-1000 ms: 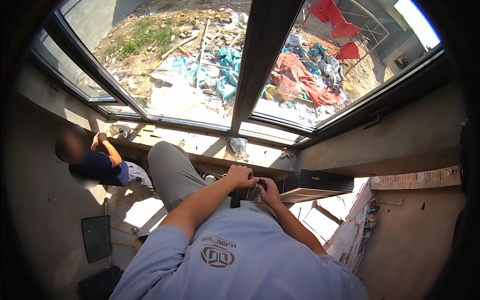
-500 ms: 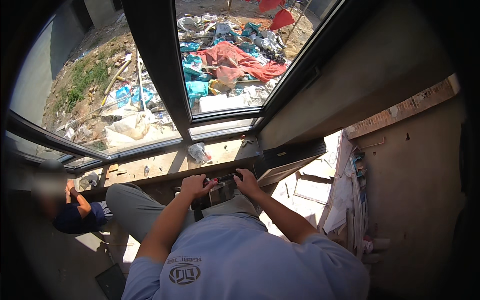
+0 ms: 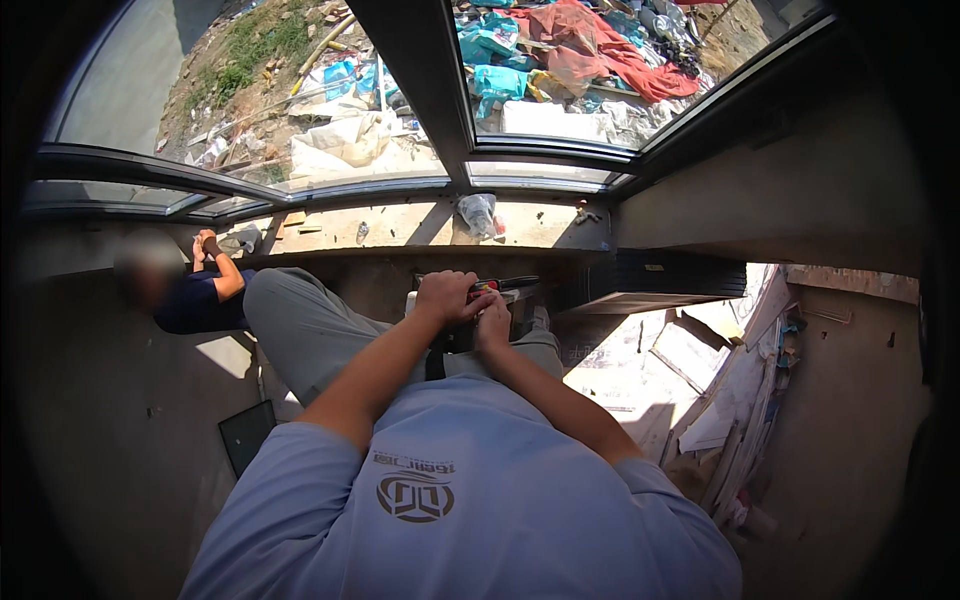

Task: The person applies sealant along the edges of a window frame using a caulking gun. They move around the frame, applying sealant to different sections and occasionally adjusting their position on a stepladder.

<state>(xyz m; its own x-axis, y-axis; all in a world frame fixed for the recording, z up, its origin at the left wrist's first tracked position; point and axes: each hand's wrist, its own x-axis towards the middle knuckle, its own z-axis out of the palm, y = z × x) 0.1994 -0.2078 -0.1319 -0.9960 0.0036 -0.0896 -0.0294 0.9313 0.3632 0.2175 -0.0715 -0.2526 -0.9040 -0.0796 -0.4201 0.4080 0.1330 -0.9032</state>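
Tool [image 3: 484,287], small, red and yellow where it shows, mostly hidden between two bare hands held close together at the person's lap; exact kind cannot be told. Left hand [image 3: 446,298]: curled, fingers closed round the tool's left part. Right hand [image 3: 493,325]: just beside it and nearer, fingers bent up against the tool; whether it grips firmly cannot be told. Dark thin bar [image 3: 517,281]: just right of the tool, partly covered. Sill [image 3: 400,224]: far side, sunlit, bearing a clear plastic bag [image 3: 476,212] and small scraps. Window frame [image 3: 453,110]: black, above the sill; red cloth [image 3: 600,45] among rubble outside. Stack of dark panels [image 3: 655,278]: right of the hands, well apart. Co-worker [image 3: 203,303]: left, in dark top, hands together. Dark flat pane [image 3: 246,436]: left, nearer.
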